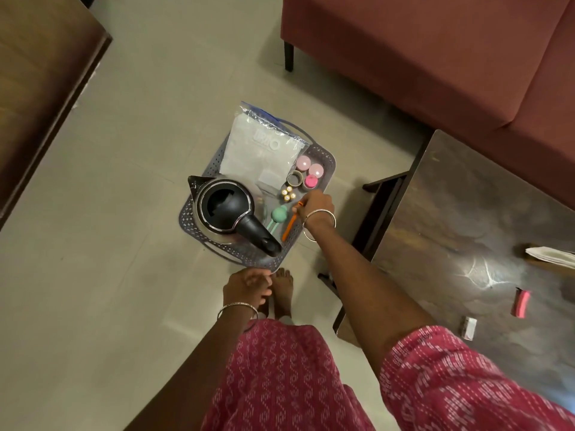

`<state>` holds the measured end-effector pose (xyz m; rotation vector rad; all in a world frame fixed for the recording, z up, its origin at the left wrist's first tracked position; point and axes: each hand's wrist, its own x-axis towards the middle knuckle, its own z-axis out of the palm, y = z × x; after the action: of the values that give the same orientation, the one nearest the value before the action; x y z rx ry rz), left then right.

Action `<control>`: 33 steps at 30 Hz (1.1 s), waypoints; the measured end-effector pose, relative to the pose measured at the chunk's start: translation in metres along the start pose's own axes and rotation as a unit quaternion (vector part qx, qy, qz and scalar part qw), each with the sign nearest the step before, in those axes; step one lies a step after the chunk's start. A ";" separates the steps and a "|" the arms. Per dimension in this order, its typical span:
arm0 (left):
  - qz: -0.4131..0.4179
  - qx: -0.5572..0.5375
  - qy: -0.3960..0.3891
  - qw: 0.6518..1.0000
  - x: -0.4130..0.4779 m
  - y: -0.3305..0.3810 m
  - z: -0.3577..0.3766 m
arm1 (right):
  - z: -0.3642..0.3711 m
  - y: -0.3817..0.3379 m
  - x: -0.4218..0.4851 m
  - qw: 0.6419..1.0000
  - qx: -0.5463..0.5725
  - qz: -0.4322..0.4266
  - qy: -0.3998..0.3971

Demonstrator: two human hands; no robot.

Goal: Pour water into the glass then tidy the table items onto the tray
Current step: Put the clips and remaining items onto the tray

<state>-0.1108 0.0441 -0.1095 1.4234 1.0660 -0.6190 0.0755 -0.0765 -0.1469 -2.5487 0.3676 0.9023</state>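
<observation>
A grey perforated tray (323,157) lies on the floor. On it stand a black-lidded steel kettle (225,209), a zip bag of white contents (258,150), pink round candles (308,172), a tape roll (295,177), gold-capped batteries (287,194), a mint green tool (278,214) and an orange-handled tool (289,227). Something clear like a glass (264,202) shows behind the kettle, mostly hidden. My right hand (315,205) reaches over the tray's right side and pinches the head of the orange tool. My left hand (245,286) hangs near the tray's front edge, fingers loosely curled, holding nothing.
A dark table (466,231) stands at the right with a pink block (521,303), a small white box (469,328) and folded papers (550,255) on it. A maroon sofa (435,57) is behind, dark furniture (40,88) at the left. My bare feet (281,290) stand by the tray.
</observation>
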 end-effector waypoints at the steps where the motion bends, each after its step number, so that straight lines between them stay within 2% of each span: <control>1: 0.000 0.000 0.004 1.000 0.003 0.001 -0.004 | 0.001 0.000 0.001 1.000 -0.006 0.006 0.008; 8: 0.010 0.023 0.008 1.000 0.011 0.007 -0.028 | -0.008 0.001 -0.015 0.993 0.065 0.045 0.083; 16: 0.019 0.097 -0.010 0.995 -0.010 0.022 -0.018 | -0.012 0.060 -0.088 0.952 0.253 0.153 0.080; 20: 0.026 0.131 -0.020 0.991 -0.027 0.029 0.010 | -0.016 0.097 -0.129 0.943 0.283 0.163 0.066; 25: 0.059 0.138 -0.054 0.987 -0.046 0.029 0.058 | -0.026 0.142 -0.165 0.927 0.323 0.163 0.094; 33: 0.103 0.209 -0.094 0.968 -0.096 -0.003 0.175 | -0.048 0.254 -0.200 0.889 0.396 0.193 0.127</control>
<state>-0.1178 -0.1480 -0.0569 1.7734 0.6472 -0.8406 -0.1451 -0.3007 -0.0570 -1.8334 1.0991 0.3904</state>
